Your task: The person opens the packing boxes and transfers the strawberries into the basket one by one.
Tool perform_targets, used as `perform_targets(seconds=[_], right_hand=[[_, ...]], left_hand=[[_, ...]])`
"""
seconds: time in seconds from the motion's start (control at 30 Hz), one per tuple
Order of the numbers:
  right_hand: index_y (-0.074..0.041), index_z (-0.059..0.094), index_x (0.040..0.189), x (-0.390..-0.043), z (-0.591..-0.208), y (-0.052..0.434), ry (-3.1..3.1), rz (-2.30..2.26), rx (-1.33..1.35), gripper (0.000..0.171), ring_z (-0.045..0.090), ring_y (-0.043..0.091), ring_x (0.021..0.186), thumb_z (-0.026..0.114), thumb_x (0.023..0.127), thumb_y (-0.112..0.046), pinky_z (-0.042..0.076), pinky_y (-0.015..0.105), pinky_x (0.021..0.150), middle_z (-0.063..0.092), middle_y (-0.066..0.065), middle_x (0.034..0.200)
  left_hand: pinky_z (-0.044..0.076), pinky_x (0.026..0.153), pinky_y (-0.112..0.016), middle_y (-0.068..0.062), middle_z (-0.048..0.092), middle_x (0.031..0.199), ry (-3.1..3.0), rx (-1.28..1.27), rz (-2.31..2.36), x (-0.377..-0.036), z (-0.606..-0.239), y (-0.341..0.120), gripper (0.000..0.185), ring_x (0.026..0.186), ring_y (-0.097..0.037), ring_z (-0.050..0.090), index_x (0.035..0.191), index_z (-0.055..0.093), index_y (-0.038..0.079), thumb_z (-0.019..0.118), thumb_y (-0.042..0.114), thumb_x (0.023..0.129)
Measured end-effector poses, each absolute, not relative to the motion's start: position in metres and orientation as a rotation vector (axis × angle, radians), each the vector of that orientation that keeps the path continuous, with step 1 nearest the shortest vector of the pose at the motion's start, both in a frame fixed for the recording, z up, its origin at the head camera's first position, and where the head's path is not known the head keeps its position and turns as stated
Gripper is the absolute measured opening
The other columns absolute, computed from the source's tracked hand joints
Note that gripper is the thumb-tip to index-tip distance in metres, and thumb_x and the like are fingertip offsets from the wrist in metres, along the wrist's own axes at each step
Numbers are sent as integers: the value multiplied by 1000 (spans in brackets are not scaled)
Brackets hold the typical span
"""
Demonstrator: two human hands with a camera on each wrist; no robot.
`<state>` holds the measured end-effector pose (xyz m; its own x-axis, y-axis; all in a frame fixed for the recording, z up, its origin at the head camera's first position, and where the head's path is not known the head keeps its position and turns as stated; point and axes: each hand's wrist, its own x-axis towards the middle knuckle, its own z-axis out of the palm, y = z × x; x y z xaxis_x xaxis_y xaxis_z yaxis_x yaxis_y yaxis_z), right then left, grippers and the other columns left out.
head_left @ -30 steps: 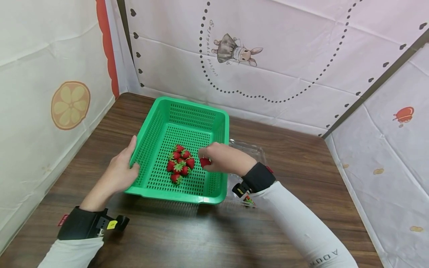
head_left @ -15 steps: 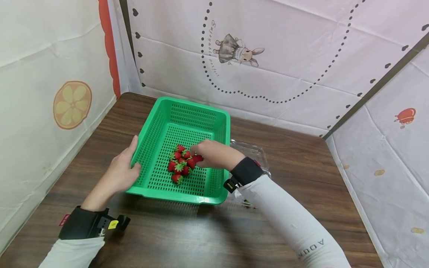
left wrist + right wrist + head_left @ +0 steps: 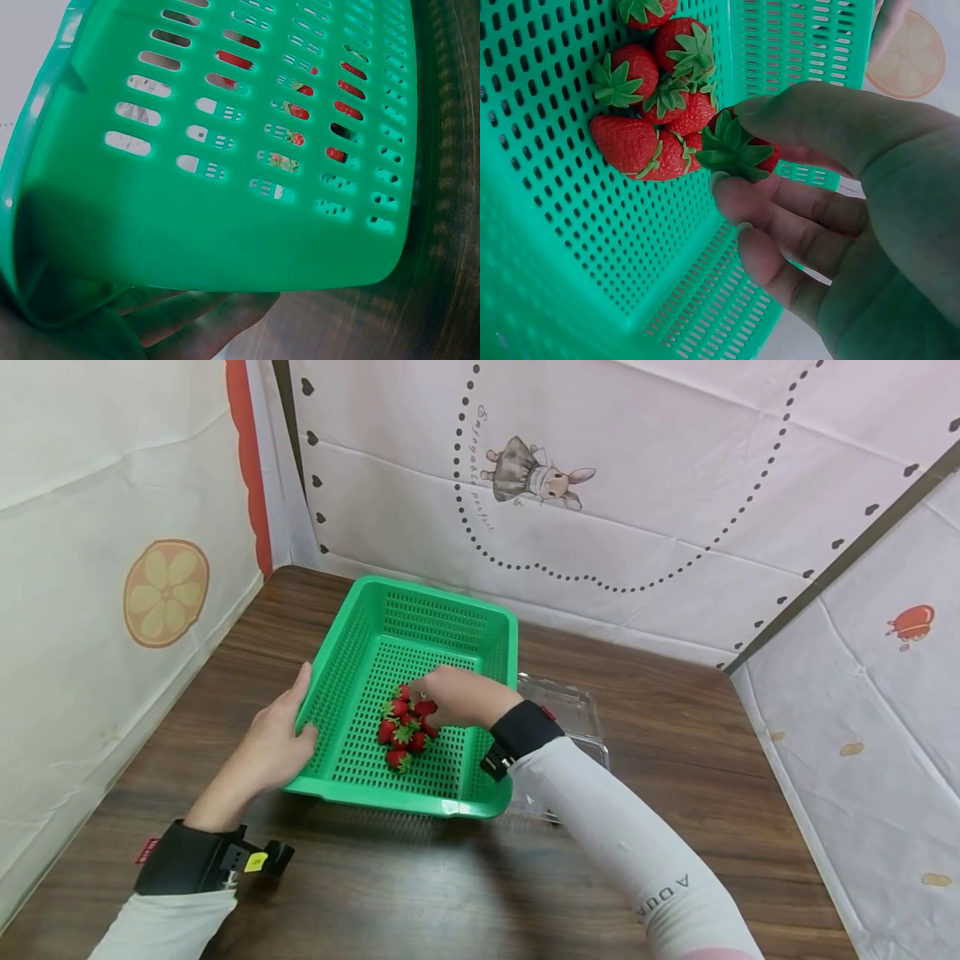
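A green perforated basket (image 3: pixel 487 639) sits on the brown table, with a pile of several strawberries (image 3: pixel 401 731) on its floor. My right hand (image 3: pixel 442 693) reaches into the basket over the pile and pinches a strawberry (image 3: pixel 739 150) between thumb and fingers, its green leaves facing the right wrist camera, right beside the pile (image 3: pixel 652 112). My left hand (image 3: pixel 281 739) holds the basket's left wall, thumb on the rim. In the left wrist view my fingers (image 3: pixel 187 322) lie under the basket's outer wall (image 3: pixel 225 225).
A clear plastic clamshell box (image 3: pixel 570 710) lies on the table just right of the basket, partly behind my right forearm. Printed cloth walls close in the table at the back and on both sides. Bare wood (image 3: pixel 420 877) stretches in front of the basket.
My right hand has carried the strawberry leftward from the basket's right wall to the pile. The left hand and the basket have stayed put.
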<state>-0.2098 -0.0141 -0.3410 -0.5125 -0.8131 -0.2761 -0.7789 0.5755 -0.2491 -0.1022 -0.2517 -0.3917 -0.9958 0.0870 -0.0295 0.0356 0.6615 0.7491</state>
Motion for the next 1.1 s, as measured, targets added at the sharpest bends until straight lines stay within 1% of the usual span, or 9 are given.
perform_targets(seconds=[0.1,0.27,0.33,0.47,0.6,0.77,0.87,1.03,1.1], right_hand=[[-6,67,114,-212,-343,-21,2446,-133,-1304,26,48,13,75,61,89,-4,40,23,68,66,4,96],[-6,67,117,-212,-341,-35,2452,-82,-1330,28,60,13,88,65,89,-7,49,24,80,70,6,110],[-6,66,117,-212,-341,-39,2447,-69,-1320,29,60,13,88,64,89,-5,49,24,80,69,7,111],[-6,66,118,-213,-342,-45,2447,-52,-1287,29,56,13,85,62,89,-3,46,23,76,68,8,111],[-7,66,119,-215,-345,-47,2457,-20,-1266,30,55,12,85,63,90,-4,45,22,74,68,7,111],[-8,66,120,-217,-350,-48,2459,-2,-1249,30,55,14,90,64,90,-5,45,24,75,67,7,113],[-9,65,120,-217,-353,-48,2451,-12,-1238,30,55,14,90,64,90,-5,45,24,75,66,7,114],[-10,67,116,-217,-358,-49,2449,7,-1234,26,54,12,85,64,90,-4,43,23,72,68,5,109],[-10,67,115,-217,-359,-49,2454,12,-1230,26,55,11,86,64,90,-3,44,22,72,68,4,110]], left_hand=[[20,109,-67,-27,5,160,2804,108,1268,-102,-392,-251,81,143,-50,14,154,-14,17,39,0,95],[20,110,-67,-26,4,160,2804,107,1272,-103,-393,-252,81,143,-50,13,154,-13,18,40,0,95],[20,109,-67,-27,4,160,2803,104,1271,-103,-393,-253,81,143,-50,13,154,-13,18,40,0,95],[21,109,-67,-27,5,160,2802,104,1270,-103,-394,-253,82,143,-50,14,154,-13,19,40,0,95],[21,109,-67,-27,5,160,2796,105,1272,-102,-394,-254,82,143,-50,13,153,-14,19,40,0,95],[22,108,-67,-28,6,159,2795,97,1270,-102,-394,-253,82,143,-50,14,153,-14,19,40,0,95],[22,108,-68,-28,6,159,2797,93,1264,-103,-394,-253,82,143,-51,15,153,-14,19,40,0,95],[22,108,-68,-28,7,159,2800,89,1254,-103,-394,-254,83,143,-51,16,153,-14,19,41,0,95],[22,108,-68,-28,7,159,2799,86,1254,-103,-394,-254,82,143,-51,16,153,-14,19,41,1,95]])
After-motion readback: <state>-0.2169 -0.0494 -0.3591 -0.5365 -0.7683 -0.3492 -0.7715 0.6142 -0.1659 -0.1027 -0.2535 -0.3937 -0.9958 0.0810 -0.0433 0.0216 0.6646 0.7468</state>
